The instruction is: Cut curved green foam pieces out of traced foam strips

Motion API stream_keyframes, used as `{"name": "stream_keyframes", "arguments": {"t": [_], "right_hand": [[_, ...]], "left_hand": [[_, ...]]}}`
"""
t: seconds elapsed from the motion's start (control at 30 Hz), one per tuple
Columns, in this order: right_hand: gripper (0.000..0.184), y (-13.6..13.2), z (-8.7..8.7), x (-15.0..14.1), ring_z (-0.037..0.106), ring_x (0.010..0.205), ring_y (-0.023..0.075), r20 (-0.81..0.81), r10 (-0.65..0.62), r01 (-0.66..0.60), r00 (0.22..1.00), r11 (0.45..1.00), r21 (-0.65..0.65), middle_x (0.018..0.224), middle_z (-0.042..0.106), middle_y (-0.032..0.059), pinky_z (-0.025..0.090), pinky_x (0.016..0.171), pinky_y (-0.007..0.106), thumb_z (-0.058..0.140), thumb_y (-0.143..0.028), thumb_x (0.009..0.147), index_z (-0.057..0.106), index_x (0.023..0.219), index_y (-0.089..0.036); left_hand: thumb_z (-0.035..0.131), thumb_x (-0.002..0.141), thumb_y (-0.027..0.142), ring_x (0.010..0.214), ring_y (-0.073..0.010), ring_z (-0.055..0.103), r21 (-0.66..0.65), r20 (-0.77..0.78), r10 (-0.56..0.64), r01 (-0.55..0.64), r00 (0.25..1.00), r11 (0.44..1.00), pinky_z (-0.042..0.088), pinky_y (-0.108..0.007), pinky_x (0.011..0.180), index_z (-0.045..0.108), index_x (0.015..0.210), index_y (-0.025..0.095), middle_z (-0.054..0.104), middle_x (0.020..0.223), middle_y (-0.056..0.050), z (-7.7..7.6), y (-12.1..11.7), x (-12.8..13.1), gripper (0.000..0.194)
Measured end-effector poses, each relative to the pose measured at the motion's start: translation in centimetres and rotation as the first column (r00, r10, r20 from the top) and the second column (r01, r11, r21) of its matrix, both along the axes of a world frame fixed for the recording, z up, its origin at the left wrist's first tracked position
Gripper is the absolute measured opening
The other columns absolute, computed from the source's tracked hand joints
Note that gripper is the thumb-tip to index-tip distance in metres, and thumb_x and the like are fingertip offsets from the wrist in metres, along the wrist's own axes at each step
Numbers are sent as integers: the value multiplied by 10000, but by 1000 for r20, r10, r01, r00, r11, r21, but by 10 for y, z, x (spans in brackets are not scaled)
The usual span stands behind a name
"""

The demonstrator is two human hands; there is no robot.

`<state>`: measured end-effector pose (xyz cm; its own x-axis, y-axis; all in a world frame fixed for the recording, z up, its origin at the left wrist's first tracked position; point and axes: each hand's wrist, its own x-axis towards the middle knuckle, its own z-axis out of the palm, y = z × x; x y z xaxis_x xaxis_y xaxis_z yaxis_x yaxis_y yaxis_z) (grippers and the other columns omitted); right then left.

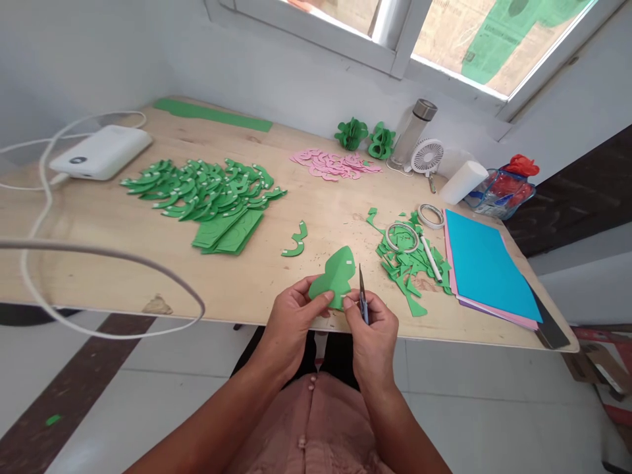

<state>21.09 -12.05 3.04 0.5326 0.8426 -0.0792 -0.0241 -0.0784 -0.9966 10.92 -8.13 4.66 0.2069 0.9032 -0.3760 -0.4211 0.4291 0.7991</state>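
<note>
My left hand (295, 316) is closed on a folded green paper cutout (338, 271) with a curved outline, held above the table's front edge. Two small white tape pieces show along the cutout's right side. In my right hand (371, 329) is a pair of scissors (363, 296), its blades pointing up and away from me. The right thumb and a finger also pinch the cutout's lower right edge, by the lower white piece. Just beyond my hands lies a curved green strip (296, 241) with white tape bits.
At left are a heap of green curved cutouts (197, 187), stacked green pieces (228, 232) and a white device (102, 153) with a looping cable. At right, green scraps (409, 270) lie near tape rolls (431, 216) and coloured sheets (494, 263). Pink cutouts (336, 164) and a bottle (413, 135) are behind.
</note>
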Motion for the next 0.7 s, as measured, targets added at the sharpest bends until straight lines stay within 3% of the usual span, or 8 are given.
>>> {"name": "stream_keyframes", "arguments": {"t": [0.13, 0.3, 0.7], "right_hand": [[116, 1, -1, 4, 493, 597, 132, -7, 3, -3, 1000, 1000, 3, 631, 586, -9, 402, 563, 243, 680, -279, 724, 663, 723, -164], [107, 3, -3, 3, 525, 632, 142, -68, -5, 5, 998, 1000, 7, 670, 622, 5, 433, 605, 255, 696, -268, 711, 668, 730, -167], [170, 12, -5, -3, 538, 623, 141, -34, -99, 99, 995, 995, 1, 669, 624, 13, 456, 619, 268, 704, -321, 702, 658, 710, -158]], "left_hand": [[739, 679, 269, 533, -113, 489, 37, -120, -68, 73, 990, 997, 403, -234, 559, 638, 670, 150, 588, 545, 19, -1, -2, -4, 157], [727, 679, 255, 521, -116, 499, 118, -208, 40, -15, 977, 993, 403, -234, 560, 623, 688, 171, 582, 527, 40, -2, 0, 0, 134], [732, 677, 233, 545, -111, 556, 67, -118, 92, -84, 989, 994, 467, -232, 612, 635, 744, 167, 629, 581, 37, -2, 6, 4, 135]]}}
